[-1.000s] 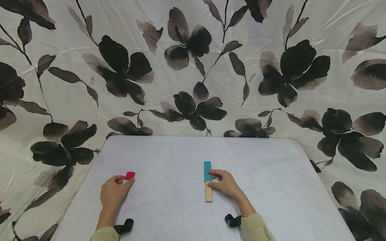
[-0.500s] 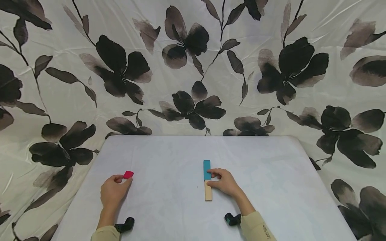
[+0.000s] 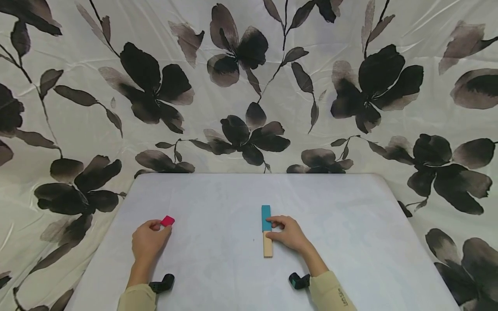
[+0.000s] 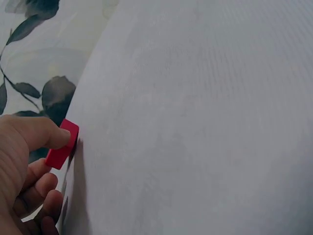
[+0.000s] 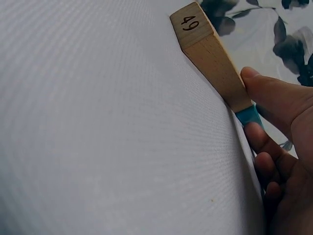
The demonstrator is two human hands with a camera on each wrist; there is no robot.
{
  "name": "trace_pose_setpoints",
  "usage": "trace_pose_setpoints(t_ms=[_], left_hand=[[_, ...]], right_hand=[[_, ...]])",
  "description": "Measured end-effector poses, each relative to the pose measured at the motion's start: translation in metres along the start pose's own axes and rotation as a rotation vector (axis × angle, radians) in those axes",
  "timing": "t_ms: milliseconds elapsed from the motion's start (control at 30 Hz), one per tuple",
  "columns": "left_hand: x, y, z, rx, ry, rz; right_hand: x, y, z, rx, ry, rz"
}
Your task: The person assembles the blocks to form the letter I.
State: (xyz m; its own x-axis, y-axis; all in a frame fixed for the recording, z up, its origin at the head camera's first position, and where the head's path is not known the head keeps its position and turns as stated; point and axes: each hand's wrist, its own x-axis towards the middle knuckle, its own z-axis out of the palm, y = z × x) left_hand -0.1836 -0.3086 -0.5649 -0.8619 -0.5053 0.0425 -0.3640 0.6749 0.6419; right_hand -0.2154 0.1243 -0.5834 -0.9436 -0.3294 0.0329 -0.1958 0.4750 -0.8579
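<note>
On the left side of the white table, my left hand [image 3: 151,242] pinches a small red block [image 3: 167,221] between thumb and finger. The left wrist view shows this block tilted, its thin edge near the tabletop. Right of centre, a teal block [image 3: 266,218] and a plain wooden block [image 3: 267,245] lie end to end in one straight line. My right hand [image 3: 289,235] is at their right side, a fingertip on the teal block and the thumb on the wooden one, near the joint. The wooden block's end bears the number 49 in the right wrist view.
A white table [image 3: 218,276] carries the blocks; its far edge meets a floral cloth [image 3: 241,138]. Black wrist cameras [image 3: 163,283] sit on both wrists, just above the tabletop. A wide stretch of white surface lies between my hands.
The red block has turned slightly in my left hand, and that hand has shifted a little away from me. My right hand and its two blocks stay put; the head view drifts slightly.
</note>
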Motion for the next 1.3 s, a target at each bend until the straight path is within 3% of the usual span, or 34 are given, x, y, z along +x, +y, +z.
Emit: trace_pose_setpoints(t_ms=[300, 633, 1300], left_hand=[[0.009, 0.018, 0.008, -0.019, 0.009, 0.079], [0.021, 0.036, 0.023, -0.049, -0.072, 0.06], [0.024, 0.067, 0.053, -0.054, -0.163, 0.153]], right_hand=[[0.0, -0.001, 0.0, -0.013, -0.01, -0.004], [0.0, -0.002, -0.001, -0.009, -0.006, 0.009], [0.0, -0.003, -0.003, -0.022, 0.008, 0.001]])
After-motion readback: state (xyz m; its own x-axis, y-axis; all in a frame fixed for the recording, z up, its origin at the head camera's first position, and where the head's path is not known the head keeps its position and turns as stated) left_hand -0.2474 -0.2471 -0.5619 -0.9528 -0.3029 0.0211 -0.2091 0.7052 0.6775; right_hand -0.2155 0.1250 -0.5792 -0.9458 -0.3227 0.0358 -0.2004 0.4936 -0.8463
